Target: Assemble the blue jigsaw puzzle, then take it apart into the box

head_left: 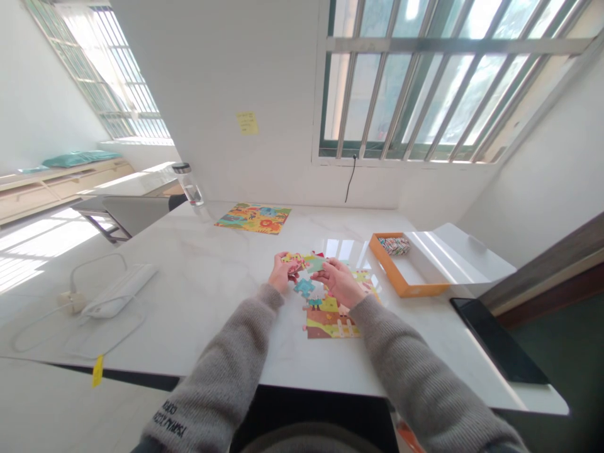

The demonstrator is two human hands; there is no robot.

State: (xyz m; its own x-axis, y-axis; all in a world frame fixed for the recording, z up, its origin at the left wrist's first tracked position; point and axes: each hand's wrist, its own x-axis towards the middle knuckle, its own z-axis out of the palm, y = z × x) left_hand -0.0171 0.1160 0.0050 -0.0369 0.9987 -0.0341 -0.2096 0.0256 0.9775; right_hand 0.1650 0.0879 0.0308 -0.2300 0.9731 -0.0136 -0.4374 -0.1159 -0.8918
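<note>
My left hand [280,273] is closed on jigsaw puzzle pieces [296,262] with red, pink and yellow print. Between the fingers of my right hand [340,280] is a pale green puzzle piece [315,263], held close to the pieces in my left. Both hands are over a partly joined jigsaw puzzle [333,324] that shows a farm scene with a white fence. A blue puzzle piece [304,287] lies at its upper left edge. My right hand and sleeve hide part of the puzzle.
An orange-rimmed box [404,290] at the right holds small printed pieces. A black tablet [497,340] lies near the right edge. Farther back are a colourful picture sheet [255,218] and a glass bottle [189,185]. A white power strip [120,290] with cables lies left.
</note>
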